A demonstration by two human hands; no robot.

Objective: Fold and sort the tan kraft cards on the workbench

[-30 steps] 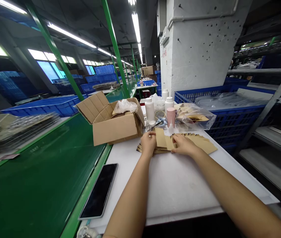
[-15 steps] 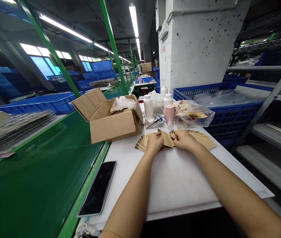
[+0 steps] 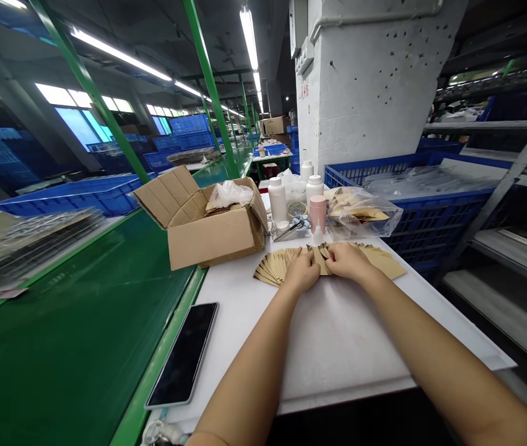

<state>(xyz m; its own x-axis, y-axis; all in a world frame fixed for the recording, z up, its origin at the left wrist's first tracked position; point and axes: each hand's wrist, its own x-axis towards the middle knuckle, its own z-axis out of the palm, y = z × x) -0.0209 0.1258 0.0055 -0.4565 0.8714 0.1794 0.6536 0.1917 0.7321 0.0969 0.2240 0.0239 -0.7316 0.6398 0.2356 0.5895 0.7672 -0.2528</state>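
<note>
Flat brown paper envelopes with dark edges lie overlapped on the white table, in a left fan (image 3: 270, 267) and a right fan (image 3: 386, 261). My left hand (image 3: 303, 270) rests over the inner end of the left fan, fingers curled and closed on an envelope (image 3: 322, 265) between my hands. Some of its fingertips are hidden. My right hand (image 3: 347, 260) is closed in a pinch on the inner edge of the right fan, close to the left hand but apart from it.
An open cardboard box (image 3: 212, 238) stands at the left, by the green conveyor (image 3: 82, 310). Behind the envelopes are white bottles (image 3: 277, 199), a pink bottle (image 3: 317, 214) and a plastic bag of brown papers (image 3: 365, 214). A phone (image 3: 184, 353) lies near the left table edge.
My left hand has moved right, closer to the right hand. The envelope it held raised now lies down on the left fan. My right hand has stayed nearly in place.
</note>
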